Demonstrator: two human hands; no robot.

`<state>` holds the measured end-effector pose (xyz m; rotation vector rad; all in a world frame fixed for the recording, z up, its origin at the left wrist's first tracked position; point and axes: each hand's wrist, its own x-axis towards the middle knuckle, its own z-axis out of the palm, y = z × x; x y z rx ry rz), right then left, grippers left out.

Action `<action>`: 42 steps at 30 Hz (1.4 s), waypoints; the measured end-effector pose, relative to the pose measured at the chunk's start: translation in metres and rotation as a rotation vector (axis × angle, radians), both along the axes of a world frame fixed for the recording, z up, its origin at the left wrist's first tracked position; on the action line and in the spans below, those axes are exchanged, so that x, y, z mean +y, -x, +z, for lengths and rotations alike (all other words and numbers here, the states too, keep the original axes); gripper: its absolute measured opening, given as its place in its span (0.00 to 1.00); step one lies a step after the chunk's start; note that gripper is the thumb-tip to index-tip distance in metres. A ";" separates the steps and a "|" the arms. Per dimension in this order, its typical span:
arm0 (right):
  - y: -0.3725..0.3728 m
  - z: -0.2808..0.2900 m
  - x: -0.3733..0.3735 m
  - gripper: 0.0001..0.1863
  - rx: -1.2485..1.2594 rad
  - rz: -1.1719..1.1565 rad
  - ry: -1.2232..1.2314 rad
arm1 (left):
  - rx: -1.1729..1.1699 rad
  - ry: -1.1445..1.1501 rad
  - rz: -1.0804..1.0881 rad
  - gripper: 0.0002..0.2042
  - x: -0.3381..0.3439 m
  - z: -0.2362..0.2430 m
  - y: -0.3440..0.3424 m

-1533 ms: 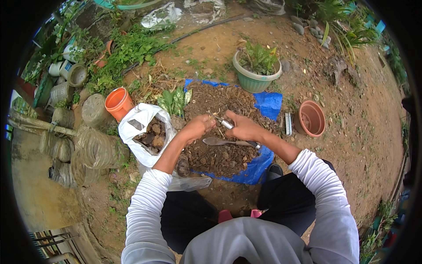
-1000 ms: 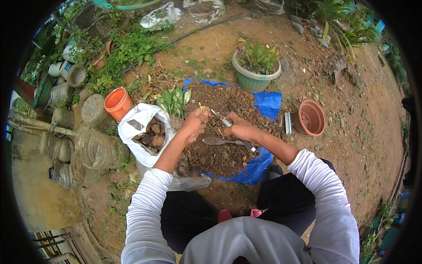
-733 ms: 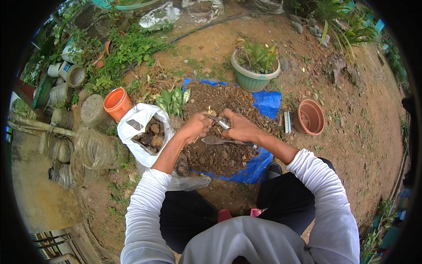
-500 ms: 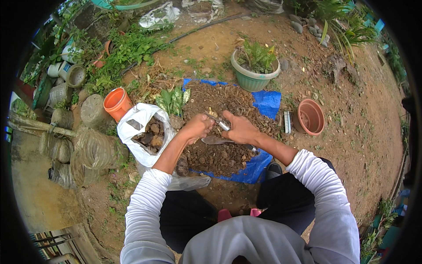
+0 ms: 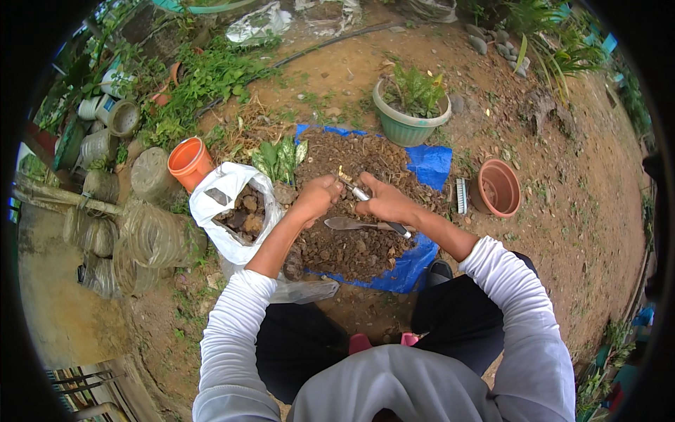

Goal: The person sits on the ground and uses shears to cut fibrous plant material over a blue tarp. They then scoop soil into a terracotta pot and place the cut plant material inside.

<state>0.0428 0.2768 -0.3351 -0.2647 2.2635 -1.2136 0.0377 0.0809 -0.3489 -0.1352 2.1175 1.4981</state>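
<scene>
Right hand (image 5: pixel 385 200)'s wrapped round a silver-and-black knife-like tool (image 5: pixel 361 194); left hand (image 5: pixel 320 197)'s closed on a pale stem bit (image 5: pixel 342 173), right by the blade end. Both are over the soil pile (image 5: pixel 351 260) on the blue tarp (image 5: pixel 430 166); a trowel (image 5: pixel 342 224) lies on the dirt.

The tool (image 5: pixel 361 194) is silver with a black-and-silver handle, the trowel blade (image 5: pixel 341 224) grey; the soil (image 5: pixel 351 260) is dark brown, the tarp (image 5: pixel 404 273) bright blue, the bag (image 5: pixel 205 209) white, the bucket (image 5: pixel 190 165) orange, the planter (image 5: pixel 408 133) green with a pale rim, the leaves (image 5: pixel 285 160) green mottled with cream
</scene>
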 end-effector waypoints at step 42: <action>0.005 -0.004 0.003 0.35 0.046 0.032 -0.046 | -0.077 -0.240 0.057 0.07 -0.007 -0.022 0.007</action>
